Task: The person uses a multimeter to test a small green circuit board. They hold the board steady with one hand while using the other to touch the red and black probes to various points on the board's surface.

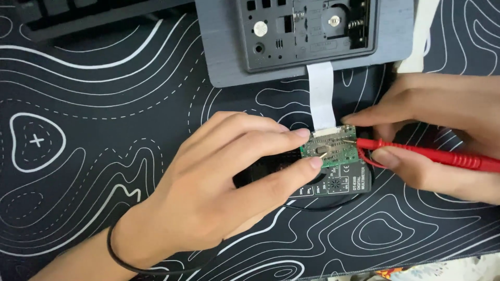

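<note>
My left hand (229, 177) pinches the left edge of a small green circuit board (333, 147) between thumb and fingers, holding it above a black digital multimeter (341, 183). A white flat ribbon cable (321, 93) runs from the board up to an open grey device case (307, 36). My right hand (442, 130) grips a red test probe (427, 155) like a pen, its metal tip resting on the board's right side. A black probe lead seems to lie under my left hand, mostly hidden.
A black desk mat with white contour lines (94, 130) covers the table. A dark keyboard (78, 13) lies at the top left. A white object (422, 36) sits beside the case at the upper right. A black band circles my left wrist (117, 250).
</note>
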